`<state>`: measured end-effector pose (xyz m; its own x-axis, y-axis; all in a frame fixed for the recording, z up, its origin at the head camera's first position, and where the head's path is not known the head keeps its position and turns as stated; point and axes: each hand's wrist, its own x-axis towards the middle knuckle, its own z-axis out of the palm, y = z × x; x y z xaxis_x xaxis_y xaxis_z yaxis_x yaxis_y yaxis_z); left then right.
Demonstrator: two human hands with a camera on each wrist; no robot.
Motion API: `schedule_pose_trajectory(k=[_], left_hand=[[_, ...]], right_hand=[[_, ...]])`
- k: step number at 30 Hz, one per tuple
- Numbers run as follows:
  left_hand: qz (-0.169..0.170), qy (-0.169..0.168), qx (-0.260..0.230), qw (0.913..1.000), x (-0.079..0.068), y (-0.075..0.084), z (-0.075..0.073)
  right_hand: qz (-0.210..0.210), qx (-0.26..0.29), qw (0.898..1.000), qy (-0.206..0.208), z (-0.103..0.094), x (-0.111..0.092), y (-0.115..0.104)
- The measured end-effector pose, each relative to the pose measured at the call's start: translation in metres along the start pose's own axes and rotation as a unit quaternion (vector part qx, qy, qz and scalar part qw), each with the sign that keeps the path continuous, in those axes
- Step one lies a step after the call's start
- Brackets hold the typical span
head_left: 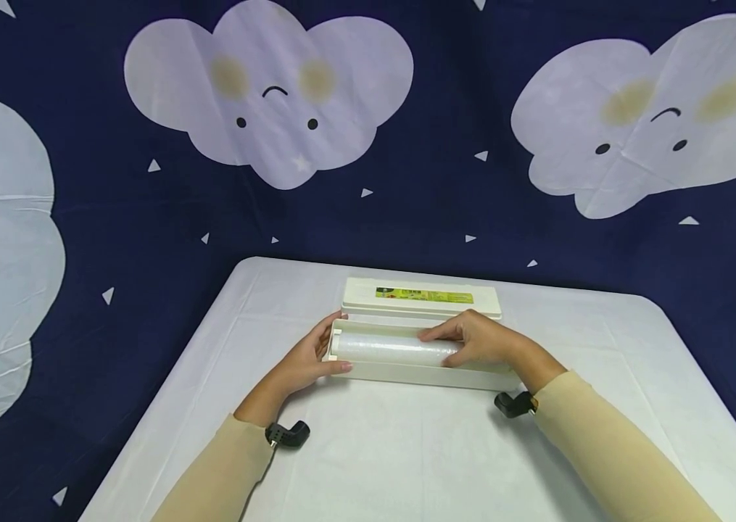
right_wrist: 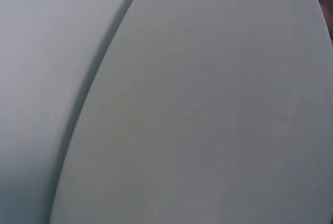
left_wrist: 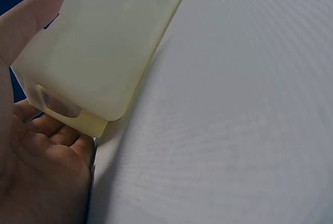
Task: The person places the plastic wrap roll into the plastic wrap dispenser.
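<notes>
A long cream box (head_left: 407,373) without its cover lies across the table, and a roll of clear plastic wrap (head_left: 387,349) sits inside it. My left hand (head_left: 305,360) holds the box by its left end, thumb on the front wall and fingers round the end and back. In the left wrist view that thumb and the curled fingers are on either side of the box (left_wrist: 112,47). My right hand (head_left: 485,341) reaches in from above and grips the roll toward its right part, thumb in front, fingers behind. The box wall (right_wrist: 192,109) fills most of the right wrist view, mostly hiding the hand.
Just behind the box lies a cream lid (head_left: 357,293) with a green and yellow label (head_left: 424,295). Both rest on a white-covered table (head_left: 394,464). A dark blue cloth (head_left: 439,210) with cloud faces hangs behind the table's far edge.
</notes>
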<state>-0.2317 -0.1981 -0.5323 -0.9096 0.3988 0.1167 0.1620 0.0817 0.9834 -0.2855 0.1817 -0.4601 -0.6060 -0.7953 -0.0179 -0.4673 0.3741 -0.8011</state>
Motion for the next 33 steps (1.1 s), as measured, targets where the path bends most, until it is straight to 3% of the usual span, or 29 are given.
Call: schedule_pose_trajectory(k=[6,12,16,20,23,27,33], left_hand=[[-0.002,-0.002,0.005,1.0000,0.000,0.000,0.001],[-0.002,0.000,0.014,0.9999,0.001,0.001,0.002],[-0.002,0.000,0.014,0.9999,0.000,0.001,0.001],[0.000,-0.001,0.009,1.0000,0.001,0.000,0.001],[-0.001,0.000,0.009,1.0000,0.001,0.000,0.002],[-0.003,0.002,0.014,0.9999,0.001,0.001,0.002],[-0.002,0.003,0.016,0.9999,-0.001,0.001,0.002]], right_hand=[[0.019,-0.047,0.999,0.008,0.001,-0.001,-0.003],[-0.021,-0.108,0.994,0.030,-0.003,-0.006,-0.010],[-0.058,-0.132,0.987,0.068,-0.011,-0.015,-0.016],[-0.076,-0.150,0.977,0.134,-0.020,-0.029,-0.020],[-0.077,-0.129,0.971,0.189,-0.024,-0.044,-0.018],[-0.079,-0.036,0.961,0.264,-0.022,-0.066,-0.006],[-0.052,0.075,0.925,0.369,-0.001,-0.101,0.016]])
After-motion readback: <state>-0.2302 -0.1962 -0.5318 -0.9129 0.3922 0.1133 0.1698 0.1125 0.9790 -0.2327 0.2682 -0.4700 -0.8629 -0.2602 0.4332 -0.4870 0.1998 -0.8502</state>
